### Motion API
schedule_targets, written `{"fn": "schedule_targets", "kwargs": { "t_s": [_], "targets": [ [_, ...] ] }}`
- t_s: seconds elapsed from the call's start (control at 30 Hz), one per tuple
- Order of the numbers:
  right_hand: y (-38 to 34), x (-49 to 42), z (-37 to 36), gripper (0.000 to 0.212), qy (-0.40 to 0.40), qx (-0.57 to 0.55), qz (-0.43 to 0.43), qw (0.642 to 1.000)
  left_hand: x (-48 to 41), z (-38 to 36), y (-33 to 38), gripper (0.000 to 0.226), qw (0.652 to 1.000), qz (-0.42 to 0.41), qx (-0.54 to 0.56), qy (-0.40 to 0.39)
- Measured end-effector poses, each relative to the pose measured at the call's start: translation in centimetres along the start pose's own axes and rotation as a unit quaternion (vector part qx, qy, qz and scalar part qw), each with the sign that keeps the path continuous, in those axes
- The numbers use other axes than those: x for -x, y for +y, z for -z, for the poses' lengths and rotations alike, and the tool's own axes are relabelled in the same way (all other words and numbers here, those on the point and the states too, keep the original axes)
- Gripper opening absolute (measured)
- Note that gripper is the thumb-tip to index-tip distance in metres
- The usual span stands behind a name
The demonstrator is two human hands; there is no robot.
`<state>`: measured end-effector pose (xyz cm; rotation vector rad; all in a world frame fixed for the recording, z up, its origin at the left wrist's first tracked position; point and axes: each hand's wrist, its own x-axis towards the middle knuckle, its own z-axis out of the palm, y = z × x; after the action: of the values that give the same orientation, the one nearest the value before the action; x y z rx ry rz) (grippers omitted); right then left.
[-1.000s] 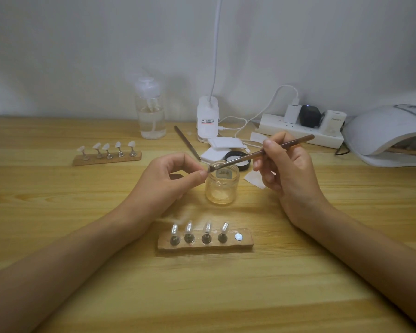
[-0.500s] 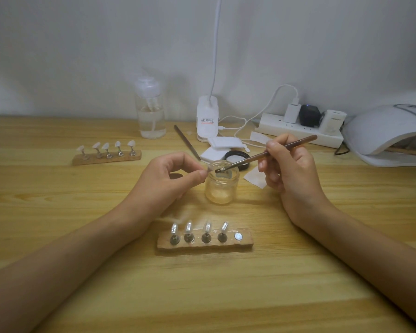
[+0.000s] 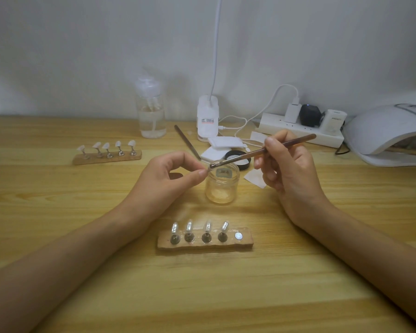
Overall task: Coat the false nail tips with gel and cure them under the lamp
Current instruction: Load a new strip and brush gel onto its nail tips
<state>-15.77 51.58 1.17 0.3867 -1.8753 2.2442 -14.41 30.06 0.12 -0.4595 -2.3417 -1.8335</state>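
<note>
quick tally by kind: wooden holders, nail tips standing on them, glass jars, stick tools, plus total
wooden holders: 2
nail tips on them: 9 (5 far, 4 near)
glass jars: 1
stick tools: 2 (brush in right hand, loose stick)
total: 14

Bare left hand [image 3: 163,179] and forearm, bare right hand [image 3: 291,171] and forearm, slim fingers [image 3: 270,146], short plain nails
</note>
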Motion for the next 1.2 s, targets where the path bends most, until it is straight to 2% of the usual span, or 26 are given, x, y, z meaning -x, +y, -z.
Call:
{"fn": "schedule_targets", "kwargs": {
  "t_s": [0.23,0.4,0.57,0.73,0.9,1.1,1.2],
  "targets": [
    [0.08,-0.05,0.11,0.022,0.038,0.012,-0.016,0.999,-0.02,0.02,-0.11,0.007,1.000,-0.010,0.005,-0.004],
    [0.08,-0.01,0.00,0.022,0.001,0.011,0.001,1.000,-0.03,0.05,-0.22,0.008,1.000,-0.021,0.007,-0.006],
    [0.13,-0.04,0.12,0.023,0.039,0.020,-0.015,0.999,-0.02,0.10,-0.44,0.008,0.999,-0.032,0.003,-0.010],
    [0.00,0.07,0.00,0.020,0.000,0.009,0.009,1.000,-0.10,0.14,-0.56,0.008,0.999,-0.040,0.004,-0.011],
    [0.15,-0.01,0.16,0.022,0.038,0.028,-0.008,0.999,-0.10,0.13,-0.63,0.010,0.999,-0.046,0.015,-0.013],
    [0.09,0.01,0.06,0.021,-0.009,0.007,0.019,1.000,-0.18,0.15,-0.63,0.008,0.998,-0.059,0.015,-0.021],
    [0.20,0.05,0.05,0.022,0.013,0.030,0.003,0.999,-0.12,0.17,-0.60,0.009,0.998,-0.062,0.019,-0.023]
  ]
}}
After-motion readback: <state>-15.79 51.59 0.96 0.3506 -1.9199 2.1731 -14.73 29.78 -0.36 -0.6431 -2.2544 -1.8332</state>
